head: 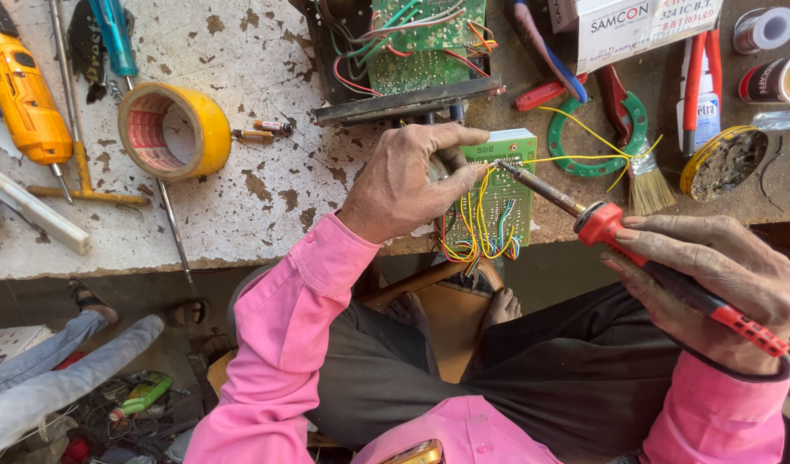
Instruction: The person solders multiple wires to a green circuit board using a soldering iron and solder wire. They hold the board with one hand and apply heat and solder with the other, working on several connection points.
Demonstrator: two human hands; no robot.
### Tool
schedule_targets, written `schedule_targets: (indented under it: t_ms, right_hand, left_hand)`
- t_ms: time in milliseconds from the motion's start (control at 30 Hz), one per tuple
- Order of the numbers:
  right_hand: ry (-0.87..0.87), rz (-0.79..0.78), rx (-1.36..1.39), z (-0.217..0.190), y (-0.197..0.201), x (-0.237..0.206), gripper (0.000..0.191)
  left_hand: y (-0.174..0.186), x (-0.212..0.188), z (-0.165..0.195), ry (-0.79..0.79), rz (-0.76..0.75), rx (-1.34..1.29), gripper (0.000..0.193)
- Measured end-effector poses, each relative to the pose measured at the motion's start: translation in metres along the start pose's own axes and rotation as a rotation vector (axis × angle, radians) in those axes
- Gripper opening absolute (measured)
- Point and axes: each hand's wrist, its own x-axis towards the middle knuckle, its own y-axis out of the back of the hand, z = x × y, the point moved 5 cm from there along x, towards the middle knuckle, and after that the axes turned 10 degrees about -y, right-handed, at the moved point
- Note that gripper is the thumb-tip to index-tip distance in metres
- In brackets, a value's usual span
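Where paint flakes, cluttered workbench (pixel 266 198) under hands.

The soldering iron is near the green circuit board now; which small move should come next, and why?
Probably ease the soldering iron tip down onto the joint at the top edge of the green circuit board. The right hand holds the iron with its tip right beside the left hand fingertips, which pinch the yellow wire against the board, so the wire seems held in place.

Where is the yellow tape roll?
The tape roll lies on the chipped white bench, upper left in the head view, between the yellow drill and the left hand.
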Motion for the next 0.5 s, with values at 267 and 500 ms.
schedule_targets:
  t_ms: [267, 500]
  right_hand:
    - [-0.007, -0.010, 0.038, -0.0029, -0.0017, 0.0015, 0.038]
    - [0.022, 0.039, -0.003, -0.0024, -0.0050, -0.0044, 0.034]
  left_hand:
    - [0.0032, 0.0002, 0.0030, -0.016, 0.011, -0.033, 0.035]
    - [0.0028, 0.0007, 0.0014, -0.008, -0.002, -0.041, 0.033]
